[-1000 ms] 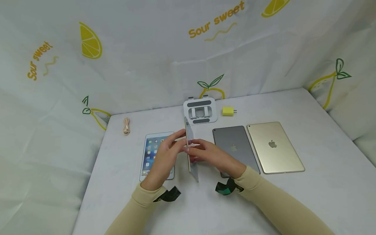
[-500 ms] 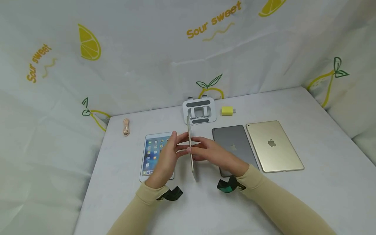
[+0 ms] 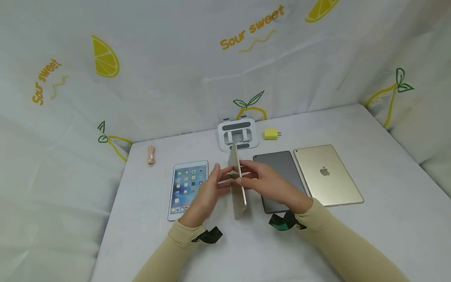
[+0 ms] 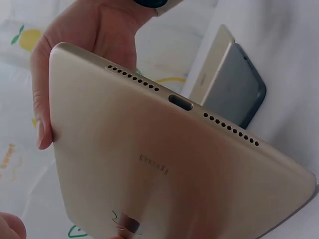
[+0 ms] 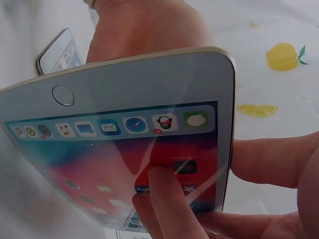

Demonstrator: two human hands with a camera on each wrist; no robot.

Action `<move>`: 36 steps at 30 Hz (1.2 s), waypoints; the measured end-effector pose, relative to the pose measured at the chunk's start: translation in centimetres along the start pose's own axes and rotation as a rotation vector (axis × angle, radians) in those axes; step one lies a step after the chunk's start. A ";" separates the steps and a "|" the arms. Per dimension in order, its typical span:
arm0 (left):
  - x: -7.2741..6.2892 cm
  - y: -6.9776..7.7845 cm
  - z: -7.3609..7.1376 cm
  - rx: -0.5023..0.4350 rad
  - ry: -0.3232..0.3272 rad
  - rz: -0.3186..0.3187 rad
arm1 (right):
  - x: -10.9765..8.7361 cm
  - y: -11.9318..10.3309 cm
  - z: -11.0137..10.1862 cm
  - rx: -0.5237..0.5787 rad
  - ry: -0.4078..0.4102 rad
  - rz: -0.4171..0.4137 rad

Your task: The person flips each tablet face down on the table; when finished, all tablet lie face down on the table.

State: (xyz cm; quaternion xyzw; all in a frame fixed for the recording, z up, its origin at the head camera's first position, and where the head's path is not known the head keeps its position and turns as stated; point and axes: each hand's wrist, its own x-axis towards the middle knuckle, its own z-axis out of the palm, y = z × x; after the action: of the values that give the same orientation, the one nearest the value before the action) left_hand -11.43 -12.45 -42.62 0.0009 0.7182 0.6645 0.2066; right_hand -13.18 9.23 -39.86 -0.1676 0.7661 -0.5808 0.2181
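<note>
A gold tablet (image 3: 236, 199) stands on edge between both hands above the middle of the table, its back toward the left. My right hand (image 3: 273, 182) grips it by the long edge, thumb at the rim and fingers (image 5: 172, 204) on the lit screen. My left hand (image 3: 207, 192) touches the gold back with extended fingertips, its thumb raised away from the tablet. In the left wrist view the speaker holes and charging port (image 4: 180, 102) of the tablet show. To the left lies a white-framed tablet (image 3: 188, 186) with its screen lit, partly under my left forearm.
A grey tablet (image 3: 282, 162) and a larger gold tablet (image 3: 327, 176) lie face down on the right. At the back are a white folding stand (image 3: 236, 126) and a yellow charger plug (image 3: 270, 134). A coiled pink cable (image 3: 151, 155) lies at the back left.
The held tablet has turned from showing its screen side to showing its gold back, and shifted slightly right. My left thumb has come off its edge, and the left fingers have straightened.
</note>
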 end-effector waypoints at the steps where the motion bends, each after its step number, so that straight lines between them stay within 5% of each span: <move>1: 0.0 0.0 0.0 0.001 -0.007 -0.008 | -0.2 0.1 -0.3 0.013 -0.002 -0.003; 13: 0.2 -0.3 -0.1 0.001 -0.030 -0.060 | -0.8 1.5 -2.0 0.037 0.011 0.028; 36: 0.1 0.5 -1.7 0.102 0.124 -0.153 | -0.2 2.9 -1.9 -0.035 0.039 0.113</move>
State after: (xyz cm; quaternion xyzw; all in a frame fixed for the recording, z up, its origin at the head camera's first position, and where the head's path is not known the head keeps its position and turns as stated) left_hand -12.18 -13.99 -42.14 -0.0845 0.7604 0.6082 0.2115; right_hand -14.05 11.64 -42.15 -0.1164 0.7884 -0.5574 0.2327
